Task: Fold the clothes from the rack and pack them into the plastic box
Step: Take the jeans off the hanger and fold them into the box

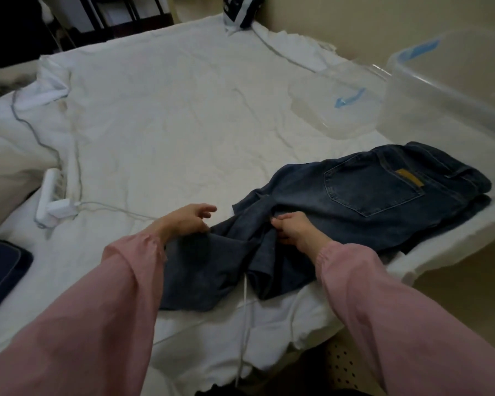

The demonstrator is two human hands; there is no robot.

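Jeans [369, 195] lie at the bed's [155, 124] right edge; right fingers [280, 219] clutch their cloth; left fingers [207, 210] slack just beside.

Matt denim jeans [369, 195], clear glossy plastic box [440, 90], creased white cloth [169, 110].

On table [169, 110], rt side near front edge: jeans [369, 195]. Behind jeans, far rt: plastic box [440, 90]; lid [326, 110] just left of it. Left edge: power strip [50, 195]. Rear edge, ctr: iron [240, 10].
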